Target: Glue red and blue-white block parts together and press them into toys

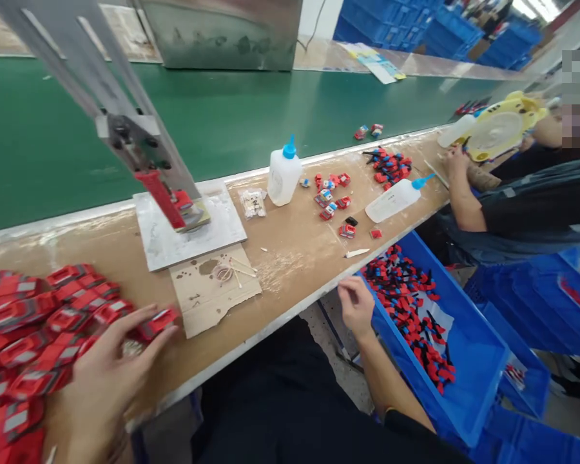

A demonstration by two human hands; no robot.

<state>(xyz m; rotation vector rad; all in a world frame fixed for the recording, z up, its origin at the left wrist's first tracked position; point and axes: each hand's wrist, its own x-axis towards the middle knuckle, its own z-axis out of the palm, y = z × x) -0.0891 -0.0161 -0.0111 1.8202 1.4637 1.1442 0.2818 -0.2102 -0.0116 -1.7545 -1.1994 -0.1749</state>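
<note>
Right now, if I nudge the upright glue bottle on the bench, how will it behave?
The upright glue bottle looks like soft white plastic, so it would probably give under a squeeze. It is tall for its base, with a blue nozzle on top, so a high push may tip it. The second bottle already lies on its side on the bench and could roll.

Bright, even overhead light is flooding the bench point(294, 251); shadows are staying faint, and near edges are stretching and blurring, especially the left hand point(106, 380).
</note>
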